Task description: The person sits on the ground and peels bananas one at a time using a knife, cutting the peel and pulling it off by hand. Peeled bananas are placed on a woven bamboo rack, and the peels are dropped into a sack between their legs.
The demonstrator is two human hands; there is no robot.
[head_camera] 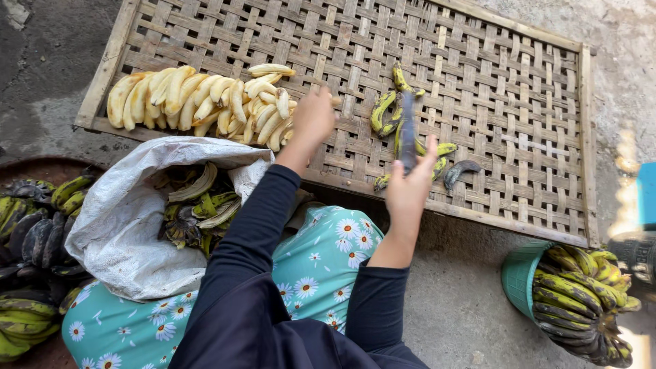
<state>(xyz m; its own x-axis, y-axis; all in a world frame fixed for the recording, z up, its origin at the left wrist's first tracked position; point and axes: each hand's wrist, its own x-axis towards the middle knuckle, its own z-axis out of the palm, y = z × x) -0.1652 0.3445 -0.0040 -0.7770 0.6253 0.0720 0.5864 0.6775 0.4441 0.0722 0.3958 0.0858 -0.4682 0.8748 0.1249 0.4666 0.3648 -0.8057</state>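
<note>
Head view, biggest thing first:

- Woven bamboo tray (pixel 478 75) lies flat on the concrete ground and carries both the finished fruit and the waste.
- White sack (pixel 119 225) sits open on the person's lap, with peels (pixel 198 205) and scraps dropped inside.
- Pile of peeled bananas (pixel 198 99) fills the tray's near-left corner, pale and bare; judging by its size, a good share of the work is done.
- Green basket (pixel 523 277) at the lower right holds unpeeled bananas (pixel 574 294), and more dark, unpeeled bunches (pixel 34 232) lie at the far left, so plenty looks left to do.
- Discarded skins (pixel 389 113) lie scattered mid-tray.
- Left hand (pixel 313 117) hovers at the edge of the peeled pile, fingers curled together; whether it holds a banana I cannot tell.
- Right hand (pixel 408 186) has its fingers closed around a knife (pixel 407 133), blade pointing away over the skins.
</note>
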